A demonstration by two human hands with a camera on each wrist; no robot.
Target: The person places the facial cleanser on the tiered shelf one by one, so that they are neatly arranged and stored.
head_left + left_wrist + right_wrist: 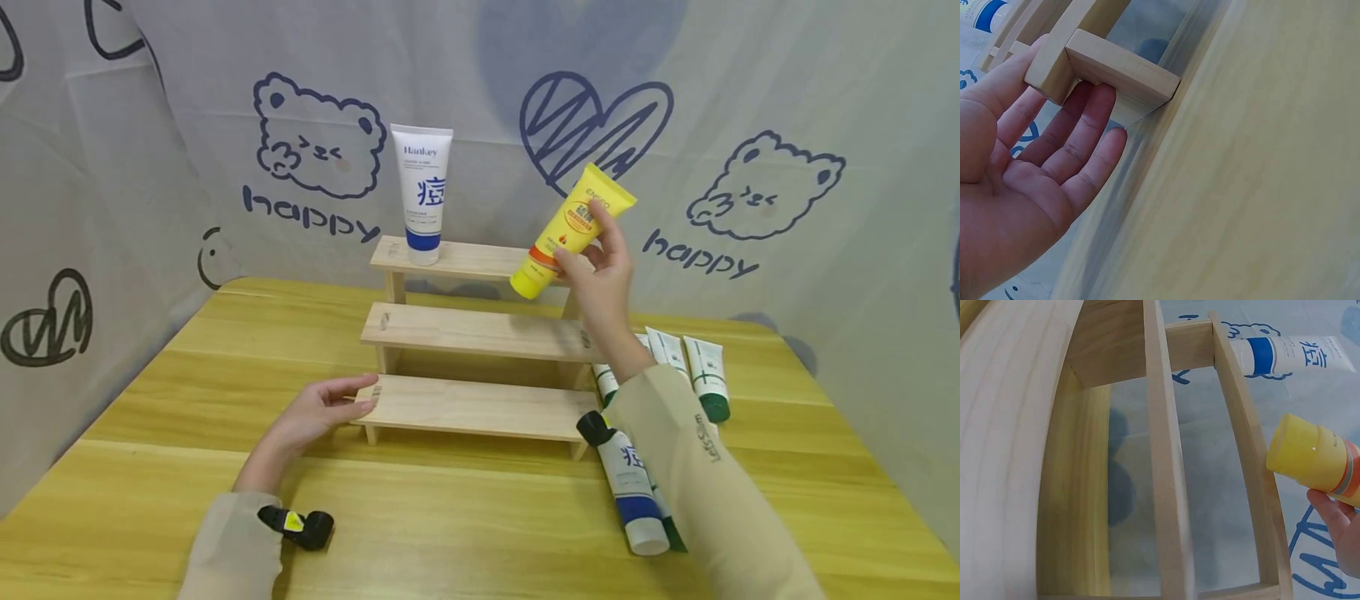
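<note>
A yellow squeeze tube with an orange band is pinched, cap down and tilted, between thumb and fingers of my right hand. It is held by the right part of the top step of a three-step wooden display stand. In the right wrist view its yellow cap overlaps the top board's edge. My left hand holds the left end of the lowest step, fingers by its leg. A white tube with a blue band stands cap down on the top step's left end.
Several white tubes with green caps lie right of the stand, partly behind my right forearm. Nearer, another white-and-blue tube lies on the wooden table. A printed cloth hangs behind. Each wrist carries a black camera.
</note>
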